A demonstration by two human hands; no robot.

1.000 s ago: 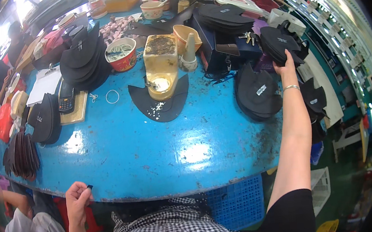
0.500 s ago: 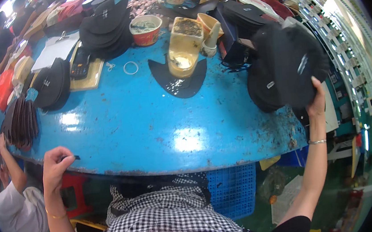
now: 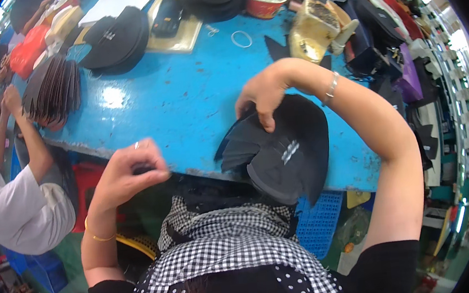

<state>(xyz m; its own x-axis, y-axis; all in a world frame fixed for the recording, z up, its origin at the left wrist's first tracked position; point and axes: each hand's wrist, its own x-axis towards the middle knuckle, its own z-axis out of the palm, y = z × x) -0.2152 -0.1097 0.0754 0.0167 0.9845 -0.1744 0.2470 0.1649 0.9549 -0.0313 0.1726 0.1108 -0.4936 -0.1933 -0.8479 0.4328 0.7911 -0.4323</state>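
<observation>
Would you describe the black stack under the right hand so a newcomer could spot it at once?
Start at the blue table, at its near edge beyond the checked apron. There, overlapping that edge, is the black stack, with a pale mark on top. Other black stacks sit farther back; only this one has the right hand on it.

A black device, perhaps a scanner, lies on a yellowish board.
</observation>
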